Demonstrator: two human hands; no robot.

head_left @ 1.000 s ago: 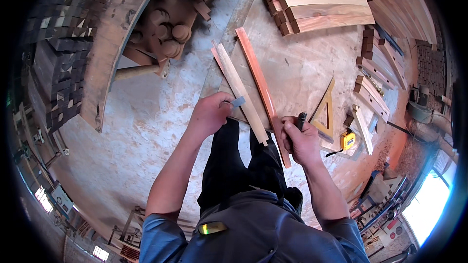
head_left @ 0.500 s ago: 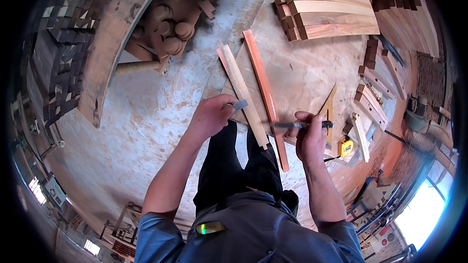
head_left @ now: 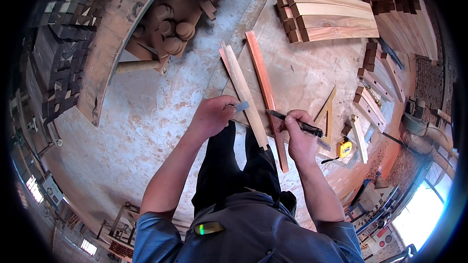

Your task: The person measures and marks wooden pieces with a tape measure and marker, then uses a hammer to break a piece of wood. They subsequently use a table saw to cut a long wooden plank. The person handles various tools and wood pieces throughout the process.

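Observation:
My left hand (head_left: 213,116) is closed round a small flat grey metal piece (head_left: 241,105), which sticks out over the left edge of a pale wooden strip (head_left: 243,90). That strip has a narrowed near end, and a reddish piece (head_left: 224,57) shows along its far left side. Beside it lies a longer reddish wooden strip (head_left: 263,80). Between the thumb and fingers of my right hand (head_left: 300,134) is a black pen (head_left: 303,125). Its thin end points left, over the reddish strip. The left fingertips are partly hidden.
To the right lie a yellow triangle square (head_left: 327,117), a yellow tape measure (head_left: 344,149) and a short pale wood piece (head_left: 360,139). A stack of curved boards (head_left: 336,17) sits at the far right. Round wooden pieces (head_left: 173,36) are heaped at the far left beyond a long board (head_left: 109,53).
My right hand has moved a little left and away from me. The pen has swung from nearly level to slanting, its thin end farther away. My left hand has barely moved.

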